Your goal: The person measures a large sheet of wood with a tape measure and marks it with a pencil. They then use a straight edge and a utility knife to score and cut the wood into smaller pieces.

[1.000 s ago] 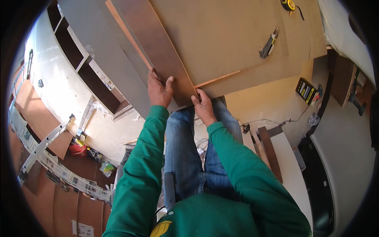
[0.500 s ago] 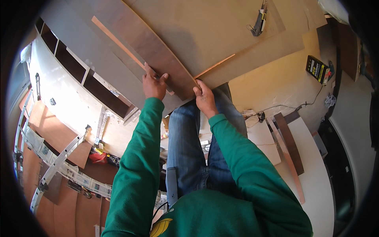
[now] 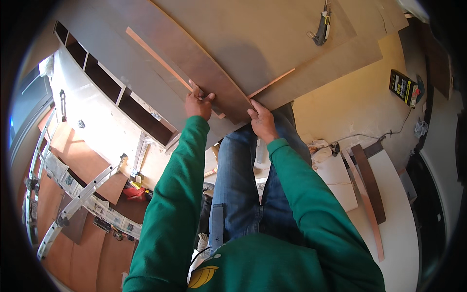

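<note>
A long brown wooden board (image 3: pixel 214 73) lies slantwise over a large grey-brown sheet (image 3: pixel 292 29). Along its left side runs a thin, light wooden strip (image 3: pixel 155 56), whose near end shows just past my left hand (image 3: pixel 198 106). That hand rests on the strip and the board's left part, index finger stretched forward and thumb apart. At the board's near right corner, my right hand (image 3: pixel 263 121) grips the edge between thumb and fingers, some of them hidden underneath. Another thin strip (image 3: pixel 272 82) points away to the right from beside this corner.
A black tool with a cord (image 3: pixel 321 31) lies on the sheet, far right. At left stand an open compartment frame (image 3: pixel 121 100) and a metal ladder (image 3: pixel 82 197). A black-and-yellow box (image 3: pixel 403 87) and offcut boards (image 3: pixel 367 185) are at right. My knees are under the sheet's near edge.
The whole scene has shifted slightly right and down in the picture. Both hands keep their places on the board and strip.
</note>
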Tool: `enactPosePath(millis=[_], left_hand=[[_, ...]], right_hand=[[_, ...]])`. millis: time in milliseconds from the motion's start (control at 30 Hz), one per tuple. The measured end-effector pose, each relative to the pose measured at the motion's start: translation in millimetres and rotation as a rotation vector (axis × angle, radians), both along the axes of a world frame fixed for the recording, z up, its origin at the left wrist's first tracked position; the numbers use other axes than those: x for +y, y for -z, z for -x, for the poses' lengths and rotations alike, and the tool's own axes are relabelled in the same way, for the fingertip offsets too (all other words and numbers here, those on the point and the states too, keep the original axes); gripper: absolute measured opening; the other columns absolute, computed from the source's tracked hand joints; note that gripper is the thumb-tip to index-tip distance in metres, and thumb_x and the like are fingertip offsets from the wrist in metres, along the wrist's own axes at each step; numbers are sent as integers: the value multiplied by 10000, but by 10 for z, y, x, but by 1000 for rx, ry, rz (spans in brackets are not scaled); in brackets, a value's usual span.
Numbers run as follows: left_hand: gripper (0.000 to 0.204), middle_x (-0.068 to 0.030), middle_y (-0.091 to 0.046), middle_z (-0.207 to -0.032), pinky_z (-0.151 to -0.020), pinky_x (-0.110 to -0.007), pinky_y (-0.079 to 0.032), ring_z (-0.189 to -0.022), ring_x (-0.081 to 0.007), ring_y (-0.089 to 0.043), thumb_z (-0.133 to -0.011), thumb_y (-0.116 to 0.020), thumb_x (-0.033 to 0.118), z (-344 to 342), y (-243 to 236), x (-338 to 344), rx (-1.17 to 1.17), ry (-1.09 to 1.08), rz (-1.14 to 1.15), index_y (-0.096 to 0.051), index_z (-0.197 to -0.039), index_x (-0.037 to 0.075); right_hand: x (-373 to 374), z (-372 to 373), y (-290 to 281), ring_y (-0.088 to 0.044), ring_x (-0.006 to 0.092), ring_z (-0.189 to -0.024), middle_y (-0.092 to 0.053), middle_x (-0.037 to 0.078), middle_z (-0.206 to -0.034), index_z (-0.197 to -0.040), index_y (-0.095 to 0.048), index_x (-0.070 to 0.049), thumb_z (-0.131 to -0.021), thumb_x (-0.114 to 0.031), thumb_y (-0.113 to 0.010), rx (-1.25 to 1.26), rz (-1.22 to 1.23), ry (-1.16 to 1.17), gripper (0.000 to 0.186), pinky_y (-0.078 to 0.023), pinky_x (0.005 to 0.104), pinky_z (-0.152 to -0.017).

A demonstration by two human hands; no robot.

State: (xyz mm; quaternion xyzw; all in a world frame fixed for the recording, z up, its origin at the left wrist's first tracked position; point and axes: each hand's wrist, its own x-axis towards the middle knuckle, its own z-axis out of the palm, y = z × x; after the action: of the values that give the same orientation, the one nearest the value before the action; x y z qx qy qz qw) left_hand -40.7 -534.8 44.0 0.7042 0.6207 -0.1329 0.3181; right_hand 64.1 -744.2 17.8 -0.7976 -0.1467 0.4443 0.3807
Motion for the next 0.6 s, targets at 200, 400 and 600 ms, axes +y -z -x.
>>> enactPosePath(millis=[200, 400, 600], left_hand=[[459, -158, -665, -1016, -844, -442, -529, -930, -339, -671, -836, -844, 235, 104, 86, 40, -26, -12, 23, -682, -1207, 19], [708, -155, -641, -1042, -864, -445, -529, -962, -343, -659, -846, -833, 245, 131, 84, -11, -62, -33, 21, -506, -1455, 91], [916, -132, -634, -1135, -925, -441, -535, -1066, -329, -651, -876, -807, 275, 206, 229, -29, -55, 9, 10, -303, -1635, 195]], right_hand=[[7, -20, 17, -638, 425, -1190, -662, 289, -1273, -1375, -601, 22, -992, -131, -631, 88, 22, -35, 413, -508, 435, -1009], [41, -28, -62, -627, 385, -1262, -647, 279, -1331, -1402, -575, 41, -1019, -139, -610, 76, 54, -82, 425, -496, 404, -1048], [-32, -67, -53, -591, 323, -1327, -600, 242, -1437, -1466, -509, 47, -1044, -184, -582, 54, 44, -203, 486, -454, 362, -1093]])
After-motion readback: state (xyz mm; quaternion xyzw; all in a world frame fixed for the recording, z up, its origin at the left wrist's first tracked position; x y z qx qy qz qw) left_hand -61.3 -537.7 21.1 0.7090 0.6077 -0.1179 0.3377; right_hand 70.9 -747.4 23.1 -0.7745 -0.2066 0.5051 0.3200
